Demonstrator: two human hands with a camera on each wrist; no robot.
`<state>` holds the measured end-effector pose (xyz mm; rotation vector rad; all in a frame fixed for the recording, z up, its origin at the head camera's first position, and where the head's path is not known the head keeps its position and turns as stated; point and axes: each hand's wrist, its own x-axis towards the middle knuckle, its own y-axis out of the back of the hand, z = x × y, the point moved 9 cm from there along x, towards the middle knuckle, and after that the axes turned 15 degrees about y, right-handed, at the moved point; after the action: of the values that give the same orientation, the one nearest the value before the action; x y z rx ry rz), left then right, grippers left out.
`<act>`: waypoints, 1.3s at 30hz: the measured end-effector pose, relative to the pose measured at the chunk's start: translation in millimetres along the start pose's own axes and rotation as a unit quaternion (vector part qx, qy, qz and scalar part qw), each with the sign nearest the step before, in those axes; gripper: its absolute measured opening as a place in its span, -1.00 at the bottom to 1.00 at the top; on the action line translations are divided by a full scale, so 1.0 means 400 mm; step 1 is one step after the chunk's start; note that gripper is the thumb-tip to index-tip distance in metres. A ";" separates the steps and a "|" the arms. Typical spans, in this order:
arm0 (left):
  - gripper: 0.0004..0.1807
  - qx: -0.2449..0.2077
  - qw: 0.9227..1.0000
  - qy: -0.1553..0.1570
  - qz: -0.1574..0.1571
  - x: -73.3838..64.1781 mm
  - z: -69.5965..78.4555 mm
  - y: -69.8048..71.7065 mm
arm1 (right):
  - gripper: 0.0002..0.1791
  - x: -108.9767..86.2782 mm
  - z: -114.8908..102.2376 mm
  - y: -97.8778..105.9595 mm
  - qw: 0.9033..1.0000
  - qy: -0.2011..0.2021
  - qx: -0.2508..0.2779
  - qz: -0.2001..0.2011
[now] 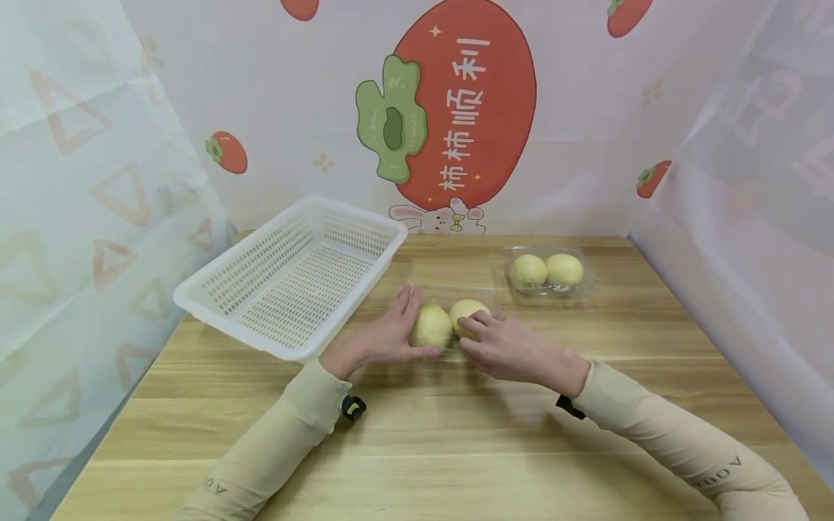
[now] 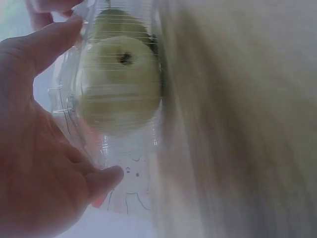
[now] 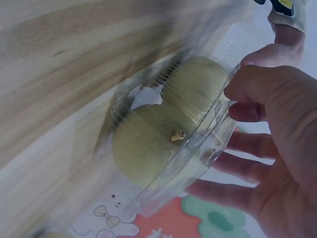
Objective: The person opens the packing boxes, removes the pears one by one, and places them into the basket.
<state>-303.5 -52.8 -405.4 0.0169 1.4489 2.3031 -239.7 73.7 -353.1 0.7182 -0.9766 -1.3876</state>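
Note:
A clear plastic box (image 1: 426,294) holding two pale yellow pears stands on the table between the hands. One pear (image 1: 432,327) lies at its left and the other (image 1: 466,312) at its right. My left hand (image 1: 389,334) grips the box's left end, thumb along the near side and fingers toward the far side. Over the right part, my right hand (image 1: 511,349) holds the box by its edge with bent fingers. In the right wrist view, the thumb (image 3: 247,84) touches the box rim near a pear (image 3: 148,148) with a stem. Whether the lid is fastened cannot be told.
A white perforated plastic basket (image 1: 306,289) stands at the left. Behind and to the right sits another clear box (image 1: 550,295) with two pears. Printed curtains (image 1: 573,145) border the back and both sides of the wooden table (image 1: 443,449).

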 end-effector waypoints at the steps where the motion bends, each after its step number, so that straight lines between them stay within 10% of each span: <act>1: 0.32 -0.001 1.000 -0.006 0.000 0.001 0.002 0.002 | -0.81 0.001 -0.003 -0.001 1.000 0.001 -0.002 -0.004; 39: 0.21 -0.085 0.994 0.020 -0.072 0.030 -0.047 -0.024 | -0.82 0.039 -0.047 -0.035 0.984 -0.007 -0.155 -0.087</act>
<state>-315.6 -61.1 -424.8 -0.1776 1.2257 2.3101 -230.7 54.6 -371.9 0.5701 -0.6979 -1.6549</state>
